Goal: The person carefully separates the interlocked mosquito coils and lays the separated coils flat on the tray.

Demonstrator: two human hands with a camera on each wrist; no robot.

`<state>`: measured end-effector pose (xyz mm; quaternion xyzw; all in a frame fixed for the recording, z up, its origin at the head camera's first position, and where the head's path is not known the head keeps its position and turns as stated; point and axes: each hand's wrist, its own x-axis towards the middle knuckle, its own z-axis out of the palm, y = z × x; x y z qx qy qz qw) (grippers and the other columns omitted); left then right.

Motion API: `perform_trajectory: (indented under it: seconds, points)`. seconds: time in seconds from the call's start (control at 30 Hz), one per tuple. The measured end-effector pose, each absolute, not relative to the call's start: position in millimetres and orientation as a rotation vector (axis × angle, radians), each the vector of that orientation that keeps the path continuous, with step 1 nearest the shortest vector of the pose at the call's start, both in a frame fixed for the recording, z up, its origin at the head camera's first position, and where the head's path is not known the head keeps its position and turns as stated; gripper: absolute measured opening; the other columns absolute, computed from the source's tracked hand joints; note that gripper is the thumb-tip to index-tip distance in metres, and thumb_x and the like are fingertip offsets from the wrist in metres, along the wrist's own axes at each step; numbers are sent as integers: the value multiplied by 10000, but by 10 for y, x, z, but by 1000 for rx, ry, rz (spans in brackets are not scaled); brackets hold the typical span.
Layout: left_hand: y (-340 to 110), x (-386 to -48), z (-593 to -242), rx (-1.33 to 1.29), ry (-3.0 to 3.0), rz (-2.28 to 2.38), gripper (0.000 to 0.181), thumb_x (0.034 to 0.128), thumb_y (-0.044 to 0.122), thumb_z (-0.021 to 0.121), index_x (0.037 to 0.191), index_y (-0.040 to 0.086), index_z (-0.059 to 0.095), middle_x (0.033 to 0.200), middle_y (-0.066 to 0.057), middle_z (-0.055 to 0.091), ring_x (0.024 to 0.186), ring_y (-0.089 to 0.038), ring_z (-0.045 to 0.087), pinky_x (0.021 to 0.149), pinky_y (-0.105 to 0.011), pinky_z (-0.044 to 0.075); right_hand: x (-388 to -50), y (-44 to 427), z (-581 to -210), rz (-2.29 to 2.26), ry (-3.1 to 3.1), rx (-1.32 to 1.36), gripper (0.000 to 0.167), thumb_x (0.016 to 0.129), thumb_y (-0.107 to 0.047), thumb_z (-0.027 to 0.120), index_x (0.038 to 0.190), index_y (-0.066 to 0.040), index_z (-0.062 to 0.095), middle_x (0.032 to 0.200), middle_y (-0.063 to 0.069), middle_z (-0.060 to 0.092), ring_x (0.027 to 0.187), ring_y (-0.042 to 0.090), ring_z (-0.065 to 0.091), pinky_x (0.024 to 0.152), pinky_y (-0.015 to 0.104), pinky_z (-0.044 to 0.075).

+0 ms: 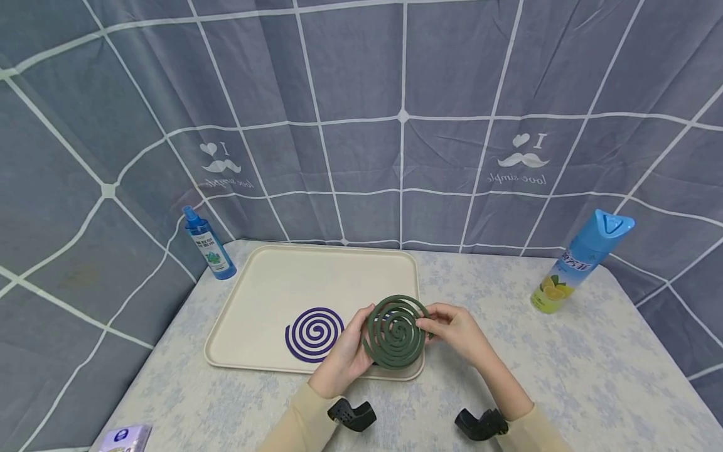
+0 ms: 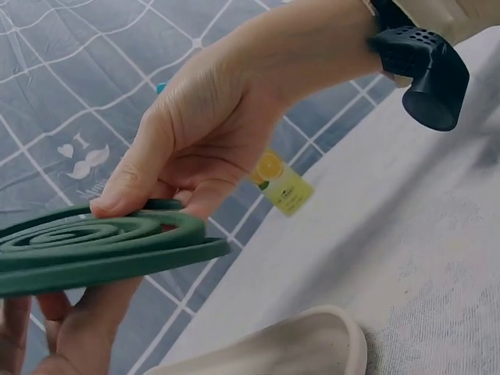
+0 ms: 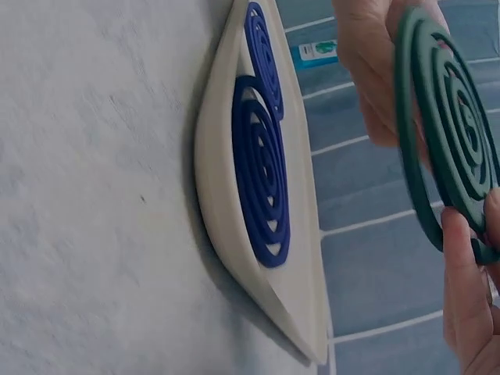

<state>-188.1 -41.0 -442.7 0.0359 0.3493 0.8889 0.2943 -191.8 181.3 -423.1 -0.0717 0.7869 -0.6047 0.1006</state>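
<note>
Both hands hold a green mosquito coil (image 1: pixel 397 359) up over the right front part of a cream tray (image 1: pixel 316 270). It looks layered or doubled, with an outer turn standing apart in the left wrist view. My left hand (image 1: pixel 347 351) grips its left side, the fingers partly hidden beneath it. On the opposite edge, my right hand (image 1: pixel 460 329) pinches the coil, thumb on top. A dark purple-blue coil (image 1: pixel 314 334) lies flat on the tray. Another purple-blue coil (image 3: pixel 264 180) lies beside it, mostly covered by the green one in the head view.
A blue spray bottle (image 1: pixel 209 245) stands behind the tray's left side. To the far right is a blue and yellow aerosol can (image 1: pixel 576 263) with lemons on it. At the front left corner lies a purple packet (image 1: pixel 127 439). Grey gridded cloth (image 1: pixel 361 157) hangs behind the table.
</note>
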Motion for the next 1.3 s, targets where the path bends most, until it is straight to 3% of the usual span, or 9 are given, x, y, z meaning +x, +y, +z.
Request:
perform_trajectory:
  seconds: [0.23,0.53,0.77,0.93,1.3]
  points:
    - [-435,-1886,-4432,181,912,2290,420,1088,269,229,1023,213,640,906,116,718,865,2,682,772,-192,566,-1957,1876,-4220,-1703,2365,-306,289,900,-132,713,1095,79,680,885,133,711,701,51,645,672,364,608]
    - [-431,-1877,-4436,98,920,2283,458,1099,311,238,1001,227,677,908,106,747,871,-15,702,791,-218,573,-1966,1889,-4209,-1666,2365,-329,296,911,-152,705,1118,58,686,917,138,711,741,72,666,705,420,608]
    - [-422,-1884,-4440,2,898,2330,401,1081,279,241,986,237,628,870,102,736,833,-37,703,765,-244,569,-1968,1862,-4227,-1712,2399,-196,287,902,-137,715,1107,62,694,932,136,732,694,98,668,682,391,609]
    - [-380,-1882,-4441,-51,873,2439,385,1071,247,232,973,216,603,894,103,718,865,-39,690,817,-266,558,-1964,1823,-4256,-1783,2401,-74,276,890,-114,725,1090,74,695,875,112,736,650,87,654,670,383,610]
    - [-271,-1848,-4449,-167,942,2637,227,1061,200,246,1097,165,467,986,83,705,935,-45,686,853,-272,551,-1961,1747,-4353,-1859,2414,133,282,890,-105,723,1131,39,699,907,63,742,678,65,665,715,380,610]
